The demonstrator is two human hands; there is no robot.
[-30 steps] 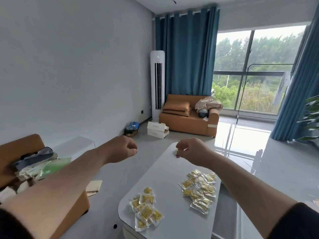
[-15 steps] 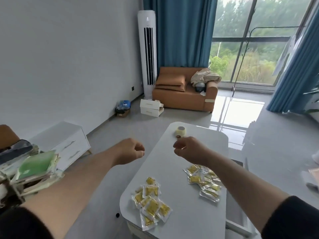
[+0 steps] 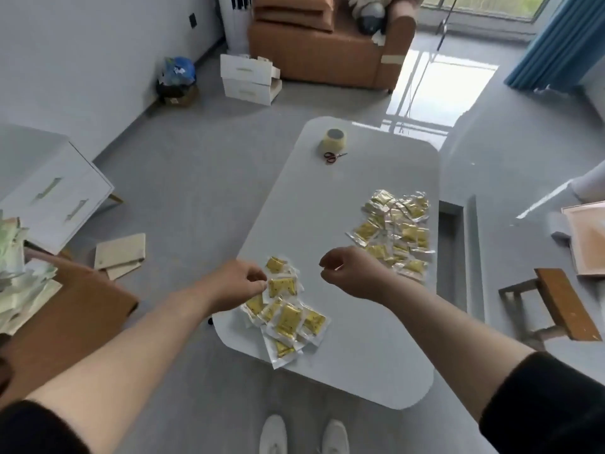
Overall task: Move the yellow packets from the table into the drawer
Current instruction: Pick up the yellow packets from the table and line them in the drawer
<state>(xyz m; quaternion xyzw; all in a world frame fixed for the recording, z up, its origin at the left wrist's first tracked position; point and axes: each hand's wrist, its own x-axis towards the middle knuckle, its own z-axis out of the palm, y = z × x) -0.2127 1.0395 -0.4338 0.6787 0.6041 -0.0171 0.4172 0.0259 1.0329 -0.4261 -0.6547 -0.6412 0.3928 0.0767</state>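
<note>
Over the near left corner of the white bench, the left grip has its fingertips drawn together against the edge of the near pile of yellow packets; whether it pinches one I cannot tell. To its right, the right grip hovers above the bench between the two piles, fingers curled inward, holding nothing. Two piles lie on the bench: the near one shows about seven overlapping packets, while the far pile by the right edge is too tangled to count. At the far end stand one roll of tape and, just beside it, one pair of red-handled scissors. Off to the left stands a white cabinet with two closed drawer fronts.
</note>
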